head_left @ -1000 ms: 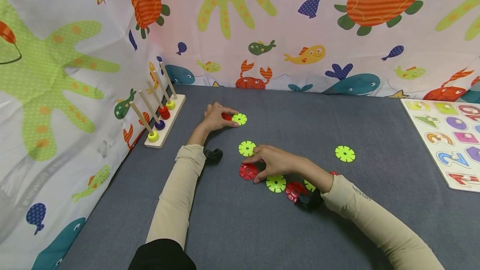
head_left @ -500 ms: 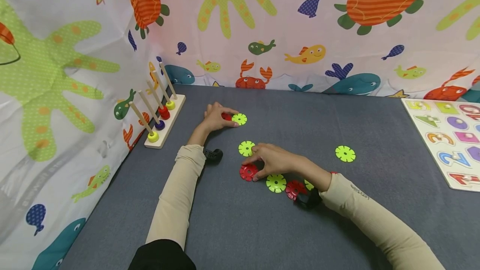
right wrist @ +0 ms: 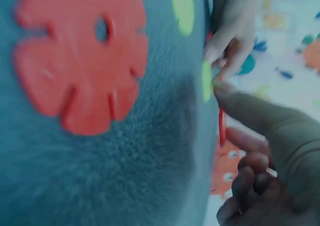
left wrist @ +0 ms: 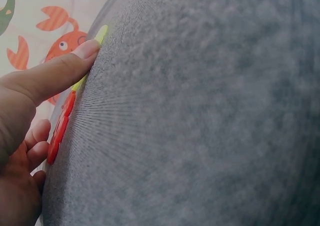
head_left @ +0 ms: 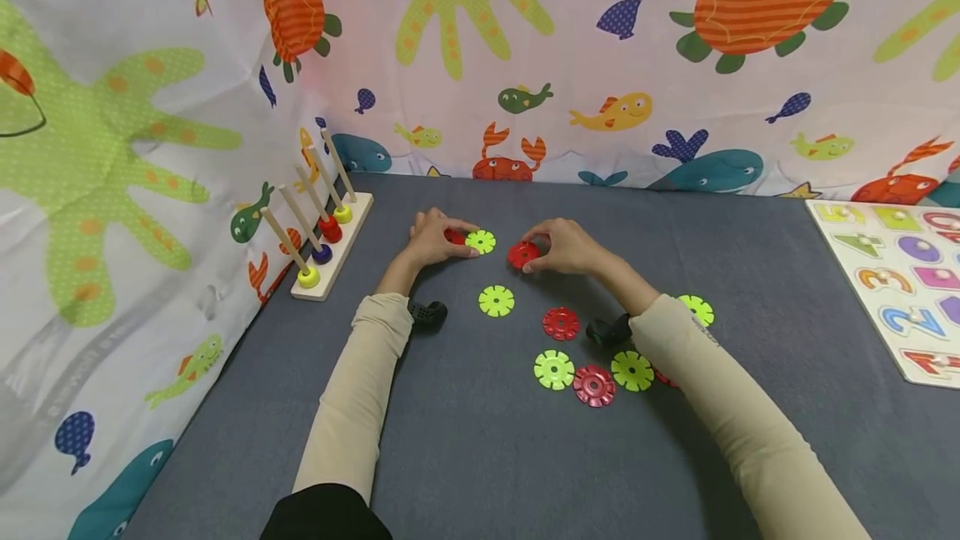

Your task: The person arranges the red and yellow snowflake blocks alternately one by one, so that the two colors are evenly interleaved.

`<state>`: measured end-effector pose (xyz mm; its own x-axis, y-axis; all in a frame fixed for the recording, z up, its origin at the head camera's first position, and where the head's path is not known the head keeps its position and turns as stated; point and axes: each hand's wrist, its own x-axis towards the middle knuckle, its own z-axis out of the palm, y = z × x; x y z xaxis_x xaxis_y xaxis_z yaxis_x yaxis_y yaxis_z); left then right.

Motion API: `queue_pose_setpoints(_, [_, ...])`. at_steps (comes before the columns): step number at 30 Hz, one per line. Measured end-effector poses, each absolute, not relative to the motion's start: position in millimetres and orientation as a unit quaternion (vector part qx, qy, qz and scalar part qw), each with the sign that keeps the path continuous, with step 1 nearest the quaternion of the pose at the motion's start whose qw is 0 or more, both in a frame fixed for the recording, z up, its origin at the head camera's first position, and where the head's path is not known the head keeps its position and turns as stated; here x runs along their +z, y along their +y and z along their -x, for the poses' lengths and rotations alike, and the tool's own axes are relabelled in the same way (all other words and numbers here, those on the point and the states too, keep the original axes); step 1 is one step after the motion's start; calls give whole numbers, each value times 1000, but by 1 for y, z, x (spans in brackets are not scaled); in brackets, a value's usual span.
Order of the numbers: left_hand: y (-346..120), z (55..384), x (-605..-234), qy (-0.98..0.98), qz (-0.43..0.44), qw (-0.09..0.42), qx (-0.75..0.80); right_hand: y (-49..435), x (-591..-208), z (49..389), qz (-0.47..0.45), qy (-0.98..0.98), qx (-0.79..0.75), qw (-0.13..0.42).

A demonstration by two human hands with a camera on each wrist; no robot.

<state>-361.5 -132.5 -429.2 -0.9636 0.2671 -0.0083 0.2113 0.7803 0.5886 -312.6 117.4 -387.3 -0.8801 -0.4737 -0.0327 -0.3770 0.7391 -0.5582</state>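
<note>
In the head view my left hand (head_left: 435, 238) rests at the table's far left. Its thumb and index finger hold the edge of a lime-green notched disc (head_left: 481, 242), and a red notched disc (head_left: 454, 236) lies partly covered under the same hand. Just to the right, my right hand (head_left: 570, 248) pinches another red notched disc (head_left: 522, 254) between thumb and fingers. The right wrist view shows that pinched disc (right wrist: 222, 126) edge-on, close to the green one (right wrist: 207, 81). In the left wrist view the thumb touches the green disc (left wrist: 102, 34).
Nearer me lie a loose green disc (head_left: 497, 301), a red disc (head_left: 561, 324) and a row of alternating green and red discs (head_left: 594, 386). A wooden peg stand (head_left: 341, 248) stands left, a number puzzle board (head_left: 885, 298) right. A printed cloth (head_left: 450, 107) rises behind.
My right hand has carried its red disc away from me, up beside the green disc at my left hand. Its departure uncovers another red disc. The left hand stays put.
</note>
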Motion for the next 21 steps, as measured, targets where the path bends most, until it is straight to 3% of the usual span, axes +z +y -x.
queue_pose_setpoints(11, [-131, 361, -432, 939, -118, 50, 318, 113, -413, 341, 110, 933, -333, 81])
queue_pose_setpoints(21, [-133, 362, -429, 941, -117, 49, 313, 100, -414, 347, 98, 931, -345, 69])
